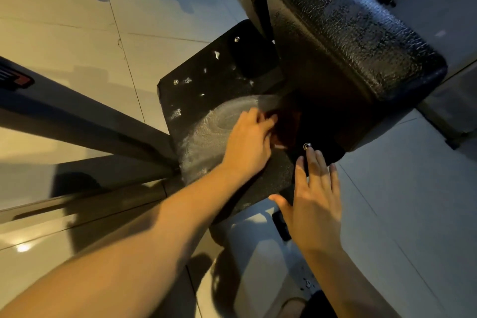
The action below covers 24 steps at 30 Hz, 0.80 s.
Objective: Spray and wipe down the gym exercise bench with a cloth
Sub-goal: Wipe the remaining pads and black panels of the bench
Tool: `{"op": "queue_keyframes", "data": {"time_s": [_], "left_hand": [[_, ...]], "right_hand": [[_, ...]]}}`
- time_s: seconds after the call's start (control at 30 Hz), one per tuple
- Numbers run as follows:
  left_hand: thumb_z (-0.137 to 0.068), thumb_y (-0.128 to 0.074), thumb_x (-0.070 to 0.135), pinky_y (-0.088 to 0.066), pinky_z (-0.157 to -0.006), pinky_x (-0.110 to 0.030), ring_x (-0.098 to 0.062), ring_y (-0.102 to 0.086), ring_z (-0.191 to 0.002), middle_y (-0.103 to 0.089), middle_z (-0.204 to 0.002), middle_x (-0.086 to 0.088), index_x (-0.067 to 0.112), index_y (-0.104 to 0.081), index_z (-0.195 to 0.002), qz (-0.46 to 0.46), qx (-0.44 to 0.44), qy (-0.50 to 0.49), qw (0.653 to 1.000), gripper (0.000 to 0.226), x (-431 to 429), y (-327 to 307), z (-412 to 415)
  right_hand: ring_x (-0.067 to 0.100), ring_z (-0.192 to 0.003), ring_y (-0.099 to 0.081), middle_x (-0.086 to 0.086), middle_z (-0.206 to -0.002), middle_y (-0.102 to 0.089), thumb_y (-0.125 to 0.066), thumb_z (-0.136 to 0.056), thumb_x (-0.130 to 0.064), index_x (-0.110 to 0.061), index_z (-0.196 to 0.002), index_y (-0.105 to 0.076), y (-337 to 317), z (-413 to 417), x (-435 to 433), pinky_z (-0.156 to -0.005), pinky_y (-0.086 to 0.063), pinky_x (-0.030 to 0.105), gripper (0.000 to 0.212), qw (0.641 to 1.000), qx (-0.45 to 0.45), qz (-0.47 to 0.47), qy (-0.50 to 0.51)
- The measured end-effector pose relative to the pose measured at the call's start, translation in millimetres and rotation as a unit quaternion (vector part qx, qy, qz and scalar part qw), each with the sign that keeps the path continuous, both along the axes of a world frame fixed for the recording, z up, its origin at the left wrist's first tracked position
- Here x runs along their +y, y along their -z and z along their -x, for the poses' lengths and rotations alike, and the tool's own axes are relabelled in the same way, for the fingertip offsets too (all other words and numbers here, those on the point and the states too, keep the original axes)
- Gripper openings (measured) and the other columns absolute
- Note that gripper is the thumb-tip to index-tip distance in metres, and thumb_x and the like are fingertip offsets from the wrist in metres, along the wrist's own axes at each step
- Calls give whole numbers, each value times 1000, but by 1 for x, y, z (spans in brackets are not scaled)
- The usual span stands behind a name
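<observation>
Black, pebbled padding (356, 41) of the gym bench is seen at upper right, its surface glistening with what is judged to be spray, while the flat black plate (201, 100) beneath its lower end is being wiped. A dark reddish cloth (286, 129) is gripped in the left hand (247, 142), fingers curled over it, and pressed to the plate just under the overhang of the padding. The cloth's far part is lost in shadow, so its full extent cannot be told.

A pale swirl of residue (219, 124) lies on the plate just left of that hand, and white flecks (216, 54) dot the plate farther up, which suggests that this part is only half cleaned. The right hand (315, 193) is held open, fingers straight and spread, laid flat at the plate's near edge with the fingertips just short of a metal bolt (307, 146). It is judged to be placed there as a brace, so that weight can be put on the cloth.

Grey frame bars (90, 124) run off to the left from the plate, and pale floor tiles (77, 33) are spread around the machine.
</observation>
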<state>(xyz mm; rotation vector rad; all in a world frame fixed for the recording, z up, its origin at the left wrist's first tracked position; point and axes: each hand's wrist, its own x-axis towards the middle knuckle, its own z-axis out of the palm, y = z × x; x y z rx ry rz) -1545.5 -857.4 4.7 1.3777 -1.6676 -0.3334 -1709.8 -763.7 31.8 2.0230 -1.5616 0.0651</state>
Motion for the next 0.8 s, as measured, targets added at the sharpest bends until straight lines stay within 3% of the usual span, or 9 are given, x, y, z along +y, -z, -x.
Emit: {"op": "queue_keyframes", "data": {"time_s": [0.13,0.23,0.37,0.43,0.5,0.57,0.63,0.7,0.8], "left_hand": [[-95,-59,16,-50,-91,-47,-34,-51,-112,-53,-121,-12,23,-60,-142,-66,-22,-104,992,47,-29,23,-54],[-99,-56,18,-49,-98,-48,-36,-52,-116,-51,-125,-13,20,-63,-139,-168,32,-179,969,41,-16,64,-101],[-92,-58,11,-43,-95,-39,-31,-51,-109,-54,-117,-11,14,-67,-134,-89,53,-101,989,43,33,48,-47],[-89,-56,11,-43,-92,-37,-28,-50,-106,-54,-114,-9,17,-64,-138,-26,36,-2,999,49,50,29,-6],[-89,-56,12,-46,-89,-39,-30,-52,-104,-54,-114,-11,18,-64,-138,14,13,31,999,50,40,19,3],[-90,-59,8,-48,-89,-43,-34,-53,-102,-54,-111,-15,16,-66,-136,7,25,-22,999,48,15,25,-14],[-94,-61,10,-47,-94,-46,-35,-52,-105,-55,-114,-15,17,-66,-137,-39,44,-96,994,44,-8,33,-40],[-99,-61,21,-40,-102,-36,-31,-48,-114,-51,-122,-10,21,-62,-141,-90,86,-123,985,42,-21,36,-55],[-95,-69,37,-30,-101,-24,-21,-45,-113,-47,-116,-1,22,-64,-138,-98,152,-113,977,46,-14,30,-47]], "right_hand": [[38,-150,-32,21,-161,-35,-69,-82,-63,3,-147,-50,2,0,1,-123,-27,54,94,1000,-10,7,-6],[38,-150,-33,20,-162,-34,-57,-86,-67,2,-147,-50,5,1,0,-122,-27,52,92,1000,-16,15,-12],[38,-151,-32,19,-164,-31,-40,-91,-71,1,-149,-47,8,4,-3,-124,-16,49,92,1000,-17,5,-5],[37,-151,-31,19,-164,-30,-50,-89,-68,0,-149,-47,6,3,-3,-124,-16,49,92,1000,-21,-1,-5],[36,-151,-31,19,-163,-32,-70,-81,-63,0,-148,-48,2,0,-3,-124,-15,49,95,1000,-26,-4,-4],[35,-151,-31,19,-163,-34,-75,-78,-61,1,-148,-49,1,-1,-1,-124,-14,47,97,1000,-23,-9,0],[34,-153,-28,17,-164,-31,-63,-83,-66,0,-149,-47,1,0,0,-126,-11,46,95,999,-34,-12,-3],[34,-154,-25,16,-165,-29,-45,-87,-70,-2,-151,-45,3,0,0,-127,-9,45,93,999,-44,-21,2],[34,-154,-24,15,-166,-27,-36,-87,-70,-3,-152,-43,5,0,-1,-127,-7,44,94,998,-48,-29,5]]}}
